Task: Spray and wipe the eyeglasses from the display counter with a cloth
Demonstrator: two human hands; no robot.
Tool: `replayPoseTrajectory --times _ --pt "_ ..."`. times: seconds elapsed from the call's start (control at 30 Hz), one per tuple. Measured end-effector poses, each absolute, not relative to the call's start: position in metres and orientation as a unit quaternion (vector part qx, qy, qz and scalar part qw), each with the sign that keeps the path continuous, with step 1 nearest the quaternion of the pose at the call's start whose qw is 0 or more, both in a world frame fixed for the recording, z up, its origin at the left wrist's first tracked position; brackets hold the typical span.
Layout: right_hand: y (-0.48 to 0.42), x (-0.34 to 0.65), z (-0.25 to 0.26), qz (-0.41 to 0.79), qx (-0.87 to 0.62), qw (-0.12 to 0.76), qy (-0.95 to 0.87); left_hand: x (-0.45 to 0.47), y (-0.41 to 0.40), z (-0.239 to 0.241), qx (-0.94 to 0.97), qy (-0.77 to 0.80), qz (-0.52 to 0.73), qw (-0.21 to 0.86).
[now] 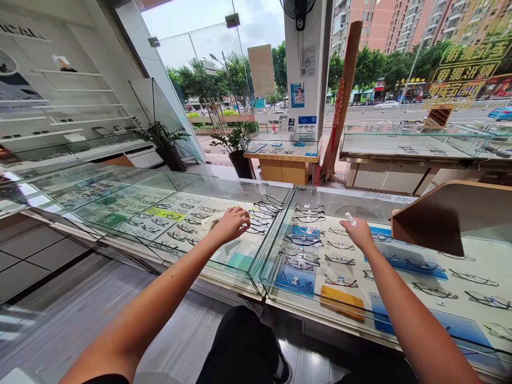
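Observation:
My right hand (360, 234) is closed round a small white bottle (350, 217), whose top sticks up past the fingers, above the right glass display case (276, 250). Over the left case (236, 274), my left hand (233, 223) hovers with bent fingers and a gap between thumb and fingertips; no object shows there. A pale crumpled cloth (208, 224) lies just beside that wrist, partly hidden by it. Under the glass are rows of eyeglasses (340, 260), several on blue mats. An orange-yellow case (342, 303) lies inside near the front edge.
A brown wooden-edged stand or mirror (452, 213) sits on the right case. Beyond the counter are potted plants (240, 154), a low display cabinet (286, 165), a leaning wooden post (346, 90) and another glass counter (400, 149). My knees are close against the counter front.

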State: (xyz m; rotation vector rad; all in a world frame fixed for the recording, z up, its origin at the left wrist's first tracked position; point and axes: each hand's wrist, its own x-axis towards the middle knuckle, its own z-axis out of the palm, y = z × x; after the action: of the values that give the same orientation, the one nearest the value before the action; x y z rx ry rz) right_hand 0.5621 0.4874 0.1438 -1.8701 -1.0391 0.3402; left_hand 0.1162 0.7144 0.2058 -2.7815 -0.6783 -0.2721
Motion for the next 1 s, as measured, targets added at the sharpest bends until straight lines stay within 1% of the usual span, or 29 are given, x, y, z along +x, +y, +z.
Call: replayPoseTrajectory --times 0.17,0.3,0.47,0.6,1.0 --pt "0.488 0.560 0.147 0.136 -0.764 0.468 -0.424 0.129 0.726 0.218 -0.959 -0.226 -0.092 0.145" --pt "0.489 0.556 0.148 0.141 -0.766 0.462 -0.424 0.164 0.754 0.228 -0.950 -0.256 -0.086 0.154" --pt "0.488 0.558 0.147 0.138 -0.769 0.457 -0.425 0.223 0.801 0.222 -0.950 -0.267 -0.065 0.147" --pt "0.488 0.560 0.147 0.143 -0.768 0.456 -0.425 0.252 0.824 0.213 -0.958 -0.248 -0.037 0.135" --pt "0.490 0.557 0.146 0.144 -0.764 0.460 -0.429 0.260 0.838 0.203 -0.974 -0.186 -0.021 0.127"
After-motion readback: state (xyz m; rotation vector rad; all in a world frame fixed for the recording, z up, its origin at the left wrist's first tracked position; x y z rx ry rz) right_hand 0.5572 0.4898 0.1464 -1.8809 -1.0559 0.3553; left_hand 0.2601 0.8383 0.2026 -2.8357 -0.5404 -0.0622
